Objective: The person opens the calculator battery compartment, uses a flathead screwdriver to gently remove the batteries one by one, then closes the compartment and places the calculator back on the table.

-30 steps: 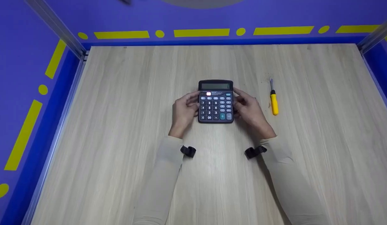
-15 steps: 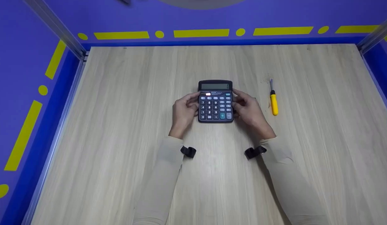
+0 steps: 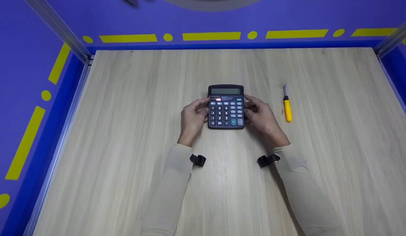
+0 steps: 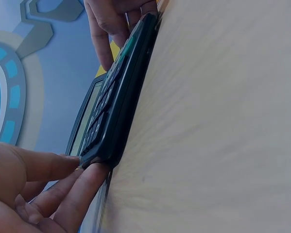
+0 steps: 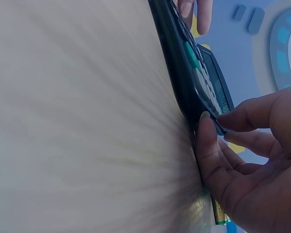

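Note:
A black desk calculator (image 3: 226, 108) lies face up in the middle of the table, its keys and grey display towards me. A single digit shows at the display's right end. My left hand (image 3: 193, 117) holds its left edge, thumb at the side and forefinger farther up. On the opposite edge my right hand (image 3: 261, 115) holds it the same way. In the left wrist view the calculator's (image 4: 118, 104) near edge rises obliquely, with fingertips (image 4: 92, 177) right at its corner. The right wrist view has the thumb and forefinger at its other side. The calculator's underside is hidden.
A yellow-handled tool (image 3: 287, 109) with a slim metal tip lies right of my right hand, with small specks near its tip. The wood-grain table (image 3: 124, 131) extends around both arms. A blue wall (image 3: 203, 23) with yellow marks borders its back.
The bright pinkish reflection on the strip below the display has shrunk and dimmed. Both hands keep their hold in the same places, and the head view has shifted slightly.

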{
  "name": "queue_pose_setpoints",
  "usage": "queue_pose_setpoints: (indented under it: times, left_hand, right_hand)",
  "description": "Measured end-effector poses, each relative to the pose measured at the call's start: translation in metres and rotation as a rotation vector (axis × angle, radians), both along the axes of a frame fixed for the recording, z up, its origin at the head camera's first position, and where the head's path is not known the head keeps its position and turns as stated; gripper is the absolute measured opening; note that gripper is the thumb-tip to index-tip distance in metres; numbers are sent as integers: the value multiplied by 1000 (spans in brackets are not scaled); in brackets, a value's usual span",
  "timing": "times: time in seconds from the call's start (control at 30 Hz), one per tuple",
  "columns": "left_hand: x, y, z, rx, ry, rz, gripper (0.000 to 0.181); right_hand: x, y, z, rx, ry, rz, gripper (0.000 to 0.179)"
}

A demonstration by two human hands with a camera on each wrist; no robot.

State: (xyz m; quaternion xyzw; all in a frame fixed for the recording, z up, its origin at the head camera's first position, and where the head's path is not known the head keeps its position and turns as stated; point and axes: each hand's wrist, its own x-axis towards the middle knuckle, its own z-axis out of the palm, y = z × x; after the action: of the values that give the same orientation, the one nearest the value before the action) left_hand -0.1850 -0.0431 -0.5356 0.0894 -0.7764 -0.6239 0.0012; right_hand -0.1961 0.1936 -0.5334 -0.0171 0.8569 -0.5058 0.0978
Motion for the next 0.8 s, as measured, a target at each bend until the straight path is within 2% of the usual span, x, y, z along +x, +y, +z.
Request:
queue_pose_setpoints:
  times: [0.2,0.5,0.8]
  left_hand:
    - [2,0,-1,18,23,-3,31]
    - [1,2,2,44,18,19,32]
    - [3,5,-1,22,24,32,33]
  right_hand:
    - [1,2,2,-30,-17,3,59]
    - [-1,1,2,-33,-15,20,58]
    - [1,2,0,-13,5,22,56]
